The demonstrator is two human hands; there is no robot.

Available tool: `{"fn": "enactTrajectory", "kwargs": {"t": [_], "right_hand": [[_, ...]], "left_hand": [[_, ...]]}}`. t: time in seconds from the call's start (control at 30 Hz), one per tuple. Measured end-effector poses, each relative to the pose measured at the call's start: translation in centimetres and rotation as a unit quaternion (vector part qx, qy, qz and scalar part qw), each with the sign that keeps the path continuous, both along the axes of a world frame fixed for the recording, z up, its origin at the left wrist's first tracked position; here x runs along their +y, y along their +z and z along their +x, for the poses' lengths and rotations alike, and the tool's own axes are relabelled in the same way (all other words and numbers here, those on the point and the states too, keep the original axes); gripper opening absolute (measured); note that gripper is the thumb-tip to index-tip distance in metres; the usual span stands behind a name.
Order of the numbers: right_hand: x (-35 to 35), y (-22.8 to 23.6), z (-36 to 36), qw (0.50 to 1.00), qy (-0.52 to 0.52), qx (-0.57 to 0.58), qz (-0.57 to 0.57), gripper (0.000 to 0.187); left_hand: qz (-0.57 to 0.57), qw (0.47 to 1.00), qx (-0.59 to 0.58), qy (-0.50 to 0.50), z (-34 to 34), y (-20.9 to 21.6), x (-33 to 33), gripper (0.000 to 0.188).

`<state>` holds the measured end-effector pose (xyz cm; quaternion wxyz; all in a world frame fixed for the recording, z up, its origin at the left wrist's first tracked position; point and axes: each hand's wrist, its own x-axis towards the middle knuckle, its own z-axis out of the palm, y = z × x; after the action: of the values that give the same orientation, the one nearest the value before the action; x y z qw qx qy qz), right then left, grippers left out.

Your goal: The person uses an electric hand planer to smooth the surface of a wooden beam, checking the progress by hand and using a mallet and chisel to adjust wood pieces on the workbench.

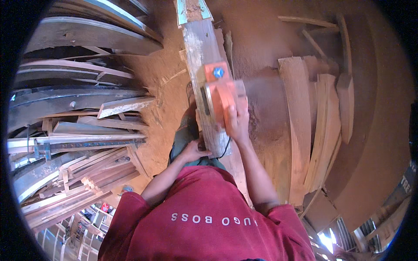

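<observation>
A long weathered wooden board (200,41) runs away from me, its near end by my waist. On its upper face sits an orange electric hand planer (223,96) with a blue knob at the front; it is slightly blurred. My right hand (237,122) is closed round the planer's rear handle. A black cord (225,148) trails from the tool's back toward me. At the board's near end, my left hand (194,151) grips the left edge, thumb on the wood and the other fingers partly hidden. Pale dust blurs the air right of the planer.
Stacked planks and beams (82,102) fill the left side, their ends toward me. Several loose boards (298,130) lie on the right. Sawdust (167,65) covers the ground. A green-edged piece (193,11) lies at the board's far end.
</observation>
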<state>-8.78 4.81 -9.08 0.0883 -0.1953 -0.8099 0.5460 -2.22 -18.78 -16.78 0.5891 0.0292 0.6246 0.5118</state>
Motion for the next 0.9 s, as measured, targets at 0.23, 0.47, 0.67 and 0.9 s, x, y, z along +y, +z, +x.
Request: {"fn": "enactTrajectory", "kwargs": {"t": [0.23,0.47,0.67,0.9], "right_hand": [[1.8,-1.3,-18.3,0.992,-0.025,0.125,0.026,0.045],[4.2,-2.6,-30.1,1.0,-0.006,-0.002,0.005,0.056],[2.1,-0.8,-15.1,0.999,0.039,0.033,-0.002,0.041],[-1.3,1.9,11.6,0.991,0.022,-0.127,-0.029,0.05]], "left_hand": [[-0.02,0.999,0.034,-0.025,1.4,-0.9,-1.1,0.077],[-0.068,0.997,0.038,-0.031,3.7,-5.3,-1.7,0.08],[-0.016,0.999,0.026,-0.012,3.0,-5.1,-2.0,0.071],[0.014,1.0,-0.015,0.017,0.4,-1.1,-1.1,0.054]]}}
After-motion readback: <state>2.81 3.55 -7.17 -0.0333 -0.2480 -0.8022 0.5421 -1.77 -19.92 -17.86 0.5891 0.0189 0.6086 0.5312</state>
